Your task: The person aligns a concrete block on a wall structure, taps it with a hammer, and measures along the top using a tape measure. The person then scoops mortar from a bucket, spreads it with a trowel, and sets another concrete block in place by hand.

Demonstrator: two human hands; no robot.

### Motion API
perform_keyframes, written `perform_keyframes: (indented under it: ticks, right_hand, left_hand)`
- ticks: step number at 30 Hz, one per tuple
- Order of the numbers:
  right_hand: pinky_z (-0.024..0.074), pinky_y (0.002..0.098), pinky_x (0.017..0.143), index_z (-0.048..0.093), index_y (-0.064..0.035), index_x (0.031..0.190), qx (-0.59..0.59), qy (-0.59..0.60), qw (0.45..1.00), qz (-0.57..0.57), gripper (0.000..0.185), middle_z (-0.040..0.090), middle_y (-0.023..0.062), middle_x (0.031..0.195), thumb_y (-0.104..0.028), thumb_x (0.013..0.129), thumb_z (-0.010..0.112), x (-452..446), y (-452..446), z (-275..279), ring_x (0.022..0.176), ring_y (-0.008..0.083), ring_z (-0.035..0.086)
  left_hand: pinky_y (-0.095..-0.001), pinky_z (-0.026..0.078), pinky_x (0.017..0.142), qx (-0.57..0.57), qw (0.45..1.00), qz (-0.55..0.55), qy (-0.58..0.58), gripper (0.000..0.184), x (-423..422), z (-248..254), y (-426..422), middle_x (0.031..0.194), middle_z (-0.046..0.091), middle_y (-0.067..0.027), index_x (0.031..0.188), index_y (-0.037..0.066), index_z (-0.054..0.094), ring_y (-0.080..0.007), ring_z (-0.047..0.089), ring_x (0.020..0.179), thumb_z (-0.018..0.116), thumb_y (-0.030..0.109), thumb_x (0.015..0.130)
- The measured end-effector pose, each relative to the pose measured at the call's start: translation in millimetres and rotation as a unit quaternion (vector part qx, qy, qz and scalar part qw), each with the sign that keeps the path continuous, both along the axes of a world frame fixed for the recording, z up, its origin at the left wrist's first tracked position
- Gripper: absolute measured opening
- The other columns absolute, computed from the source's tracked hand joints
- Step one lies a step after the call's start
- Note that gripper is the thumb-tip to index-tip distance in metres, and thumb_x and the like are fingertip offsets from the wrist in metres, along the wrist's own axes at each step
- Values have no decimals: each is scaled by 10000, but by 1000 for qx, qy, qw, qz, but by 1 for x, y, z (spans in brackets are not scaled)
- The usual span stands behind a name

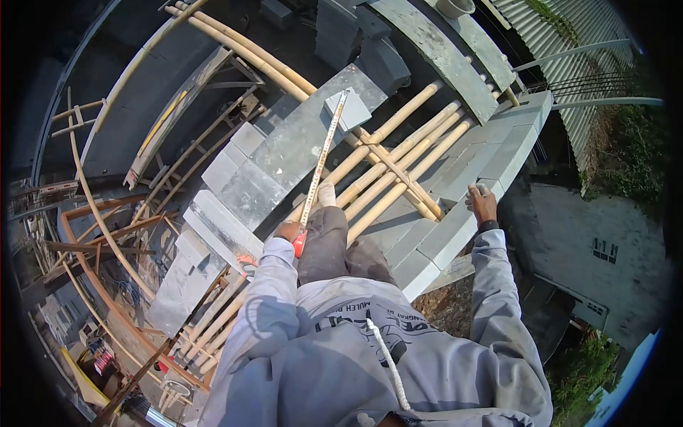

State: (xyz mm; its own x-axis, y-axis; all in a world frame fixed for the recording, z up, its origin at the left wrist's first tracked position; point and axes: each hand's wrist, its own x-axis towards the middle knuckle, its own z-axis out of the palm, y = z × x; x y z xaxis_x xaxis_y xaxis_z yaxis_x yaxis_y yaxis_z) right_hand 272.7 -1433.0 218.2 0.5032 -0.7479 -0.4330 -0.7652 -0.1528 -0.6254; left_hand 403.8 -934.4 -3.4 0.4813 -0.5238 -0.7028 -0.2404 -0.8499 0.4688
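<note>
Head view: left hand (288,231) grips tape measure (299,244); right hand (483,205) beside wall's edge (521,151).

Pale grey hoodie (434,363), white drawstring (388,363), dark trousers (324,242)

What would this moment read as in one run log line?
Left hand: holding red tape measure | measuring blade: extended, far end at small grey block | right hand: near block wall, grip unclear

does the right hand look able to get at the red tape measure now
Probably yes: the space above the legs between the right hand and the red tape measure looks free, though the left hand holds it.
</note>
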Motion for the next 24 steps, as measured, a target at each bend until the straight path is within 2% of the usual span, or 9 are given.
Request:
perform_keyframes:
  ticks: [4, 5, 8, 9, 12, 15, 17, 19, 24]
  right_hand:
    - [452, 262, 519, 614, -12, 962, 81, 122, 981, 126, 317, 591, 57, 717, -304, 844, 594, -2, 38, -51, 574, 138, 564]
    - [450, 270, 508, 612, -11, 974, 116, 147, 972, 143, 327, 589, 52, 706, -308, 838, 601, -12, 44, -73, 561, 139, 557]
    - [484, 326, 604, 640, -28, 925, 171, 300, 914, 211, 371, 637, 100, 754, -371, 784, 636, -37, 42, -125, 641, 213, 612]
    - [491, 356, 682, 667, -50, 870, 182, 347, 889, 235, 404, 656, 133, 760, -433, 743, 647, -43, 38, -141, 691, 260, 634]
    - [492, 335, 649, 670, -59, 863, 144, 333, 869, 336, 368, 653, 124, 759, -401, 728, 678, -8, 13, -177, 661, 234, 626]
    - [478, 275, 513, 627, -23, 914, 245, 212, 946, 23, 254, 629, 73, 736, -265, 846, 596, 44, -10, -220, 570, 146, 587]
    - [451, 269, 516, 622, -15, 891, 104, 184, 962, 173, 240, 597, 40, 686, -247, 864, 564, 90, -18, -240, 550, 123, 550]
    - [439, 291, 556, 626, -19, 912, 70, 192, 941, 269, 266, 586, 55, 650, -273, 858, 571, 116, -31, -284, 566, 125, 533]
    - [461, 348, 696, 618, -20, 944, 122, 219, 894, 372, 291, 615, 182, 804, -296, 866, 573, 151, -38, -376, 750, 284, 590]
  left_hand:
    - [-394, 496, 807, 83, 995, 60, 13, 274, 23, -1, -32, 1014, 647, -148, 969, 139, 687, -300, 636, 901, 538, 320, 827]
    - [-391, 493, 818, 78, 993, -63, -63, 278, 22, -36, -22, 1014, 651, -140, 965, 134, 694, -296, 635, 915, 556, 317, 807]
    - [-399, 490, 826, 149, 973, 138, 107, 287, 61, 21, -36, 1019, 651, -136, 956, 133, 699, -299, 628, 944, 555, 320, 794]
    - [-401, 480, 850, 169, 975, 112, 94, 306, 56, -13, -28, 1047, 639, -143, 974, 122, 691, -308, 617, 969, 540, 313, 788]
    - [-399, 464, 893, 224, 971, 42, 76, 346, 70, -90, 6, 1093, 622, -153, 1006, 114, 675, -326, 598, 1011, 518, 307, 765]
    - [-397, 493, 826, 261, 951, 100, 131, 333, 133, -55, -24, 1017, 649, -147, 969, 158, 685, -337, 614, 963, 558, 323, 709]
    - [-426, 501, 745, 163, 984, 40, 64, 279, 130, -130, 3, 922, 655, -169, 882, 142, 689, -355, 630, 870, 587, 282, 663]
    - [-421, 503, 726, 225, 961, 136, 84, 260, 170, -114, -45, 896, 655, -163, 866, 148, 681, -354, 625, 862, 605, 301, 669]
    - [-396, 491, 734, 147, 988, -1, 56, 174, 214, -199, -86, 937, 649, -102, 819, 179, 657, -309, 615, 888, 545, 307, 782]
